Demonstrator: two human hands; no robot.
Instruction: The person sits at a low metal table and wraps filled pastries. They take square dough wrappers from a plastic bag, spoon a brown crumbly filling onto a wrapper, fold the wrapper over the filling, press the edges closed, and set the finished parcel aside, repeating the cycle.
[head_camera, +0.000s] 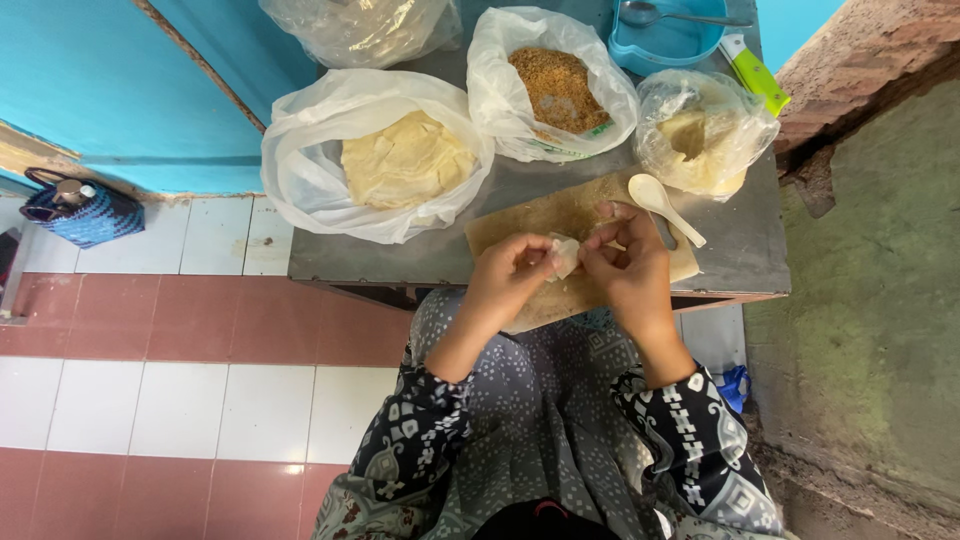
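**Folding a small piece of dough over the board**

At the centre of the frame, the left hand (508, 268) and the right hand (628, 262) meet over a wooden board (520, 225) on the grey bench (735, 240). The fingers of both pinch a small pale dough piece (565, 255) between them, held just above the board. The step looks like shaping or sealing; it calls for light, even pressure along the edge.

A white spoon (665, 205) lies at the board's right end. Behind, clear bags hold pale dough (405, 158), brown crumbs (558, 88) and a yellowish paste (695, 135). A blue bowl (670, 40) sits at top right.
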